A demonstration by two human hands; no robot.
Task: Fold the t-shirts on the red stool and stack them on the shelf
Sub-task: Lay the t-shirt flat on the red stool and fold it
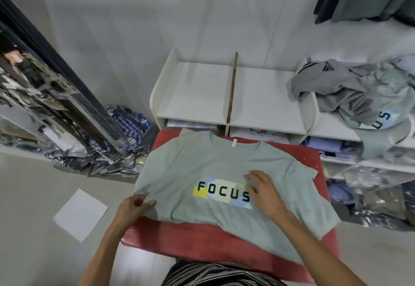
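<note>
While t-shirt [202,164] flat, shirt pile [336,90] beyond

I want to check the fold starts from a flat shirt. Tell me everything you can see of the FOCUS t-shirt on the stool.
The FOCUS t-shirt is pale grey-green, soft knit by its look, with a black FOCUS print on yellow, cream and blue patches. It lies unfolded, front up, on the red stool, collar toward the white shelf, its lower part hanging over the near edge. The left hand pinches its left side edge; the right hand rests flat by the print.
</note>
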